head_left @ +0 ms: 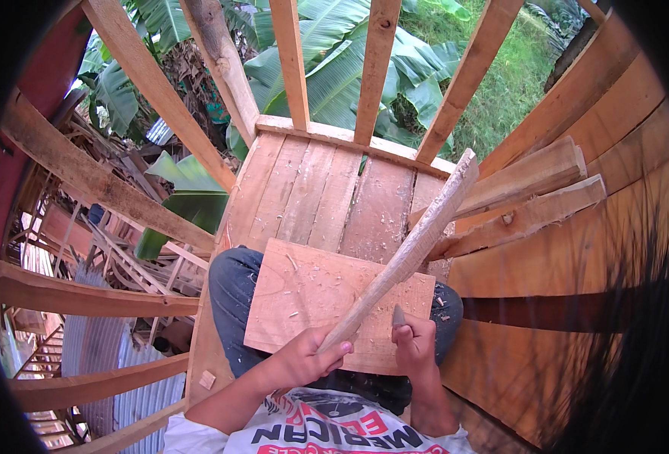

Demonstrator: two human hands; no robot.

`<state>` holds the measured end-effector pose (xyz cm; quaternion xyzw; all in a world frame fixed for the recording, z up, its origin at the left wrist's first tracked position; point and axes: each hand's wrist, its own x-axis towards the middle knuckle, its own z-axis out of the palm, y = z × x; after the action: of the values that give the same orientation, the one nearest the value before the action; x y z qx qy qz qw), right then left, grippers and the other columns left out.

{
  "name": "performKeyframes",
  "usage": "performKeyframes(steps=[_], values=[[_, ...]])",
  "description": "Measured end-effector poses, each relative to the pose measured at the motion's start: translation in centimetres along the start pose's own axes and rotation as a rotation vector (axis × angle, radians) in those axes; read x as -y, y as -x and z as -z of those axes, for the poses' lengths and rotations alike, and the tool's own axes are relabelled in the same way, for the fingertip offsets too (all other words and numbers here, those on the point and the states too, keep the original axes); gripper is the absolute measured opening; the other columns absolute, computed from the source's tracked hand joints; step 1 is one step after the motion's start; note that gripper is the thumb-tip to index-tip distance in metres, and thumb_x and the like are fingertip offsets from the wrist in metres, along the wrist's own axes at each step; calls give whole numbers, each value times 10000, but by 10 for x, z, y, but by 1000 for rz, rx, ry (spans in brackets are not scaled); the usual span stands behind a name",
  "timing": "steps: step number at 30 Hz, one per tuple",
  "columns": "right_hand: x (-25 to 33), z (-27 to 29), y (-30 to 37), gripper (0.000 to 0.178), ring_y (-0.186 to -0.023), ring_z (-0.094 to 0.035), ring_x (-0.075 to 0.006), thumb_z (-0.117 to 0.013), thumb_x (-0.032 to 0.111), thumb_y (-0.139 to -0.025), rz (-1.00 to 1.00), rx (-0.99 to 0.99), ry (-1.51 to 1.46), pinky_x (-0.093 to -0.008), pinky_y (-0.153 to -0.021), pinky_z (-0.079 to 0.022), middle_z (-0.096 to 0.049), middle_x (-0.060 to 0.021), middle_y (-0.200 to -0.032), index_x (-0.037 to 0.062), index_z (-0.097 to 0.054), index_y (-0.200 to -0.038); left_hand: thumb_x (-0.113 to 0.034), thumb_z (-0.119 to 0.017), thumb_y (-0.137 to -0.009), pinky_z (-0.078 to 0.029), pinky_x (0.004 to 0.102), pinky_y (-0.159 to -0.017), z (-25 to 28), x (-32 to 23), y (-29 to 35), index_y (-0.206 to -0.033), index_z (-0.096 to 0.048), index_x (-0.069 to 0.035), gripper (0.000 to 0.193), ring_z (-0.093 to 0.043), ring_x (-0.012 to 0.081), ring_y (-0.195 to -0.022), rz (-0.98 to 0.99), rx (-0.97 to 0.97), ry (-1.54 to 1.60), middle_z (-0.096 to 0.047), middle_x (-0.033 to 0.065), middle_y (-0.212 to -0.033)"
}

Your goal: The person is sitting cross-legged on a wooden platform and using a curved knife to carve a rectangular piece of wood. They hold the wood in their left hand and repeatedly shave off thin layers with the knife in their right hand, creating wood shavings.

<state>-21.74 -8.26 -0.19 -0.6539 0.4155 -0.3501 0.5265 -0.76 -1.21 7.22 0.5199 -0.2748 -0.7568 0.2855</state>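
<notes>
My left hand [309,359] is wrapped round the lower end of a long, rough wooden stick [406,261]. The stick slants up and away to the right, over a flat wooden board [296,291] that lies across my lap. Pale shavings are scattered on the board. My right hand [414,340] is closed, thumb up, at the board's right side. From its grip sticks out a short grey pointed tip [398,315], like a knife blade; the rest of that tool is hidden in my fingers. Between the tip and the stick there is a gap.
I sit cross-legged on a plank floor [315,189] sprinkled with wood chips. Upright wooden slats [376,68] rail the far and left sides. Two rough timber pieces [523,216] lie at the right beside a plank wall [531,363]. A small wood block [207,379] rests at the left edge.
</notes>
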Motion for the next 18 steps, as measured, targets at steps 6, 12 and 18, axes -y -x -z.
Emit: performKeyframes(steps=[6,12,18], values=[[15,-10,-6,570,-479,-513,-337,-647,554,-781,124,-55,537,-371,-446,-384,-482,-147,-521,24,-537,-602,-202,-513,-956,-428,265,-572,1,8,3,-1166,-513,0,291,-501,108,-593,-194,-81,-281,-515,35,-662],[26,-15,-14,706,-452,-476,-324,-591,693,-737,197,-100,704,-380,-433,-354,-410,-134,-495,22,-447,-568,-177,-507,-943,-470,327,-610,2,21,15,-1208,-486,24,334,-587,201,-615,-321,-167,-344,-582,134,-673],[22,-24,-14,695,-450,-480,-306,-606,712,-693,248,-146,801,-368,-425,-352,-427,-117,-497,43,-464,-568,-167,-505,-938,-473,338,-589,9,33,26,-1133,-500,48,290,-589,213,-589,-276,-181,-241,-575,128,-642]])
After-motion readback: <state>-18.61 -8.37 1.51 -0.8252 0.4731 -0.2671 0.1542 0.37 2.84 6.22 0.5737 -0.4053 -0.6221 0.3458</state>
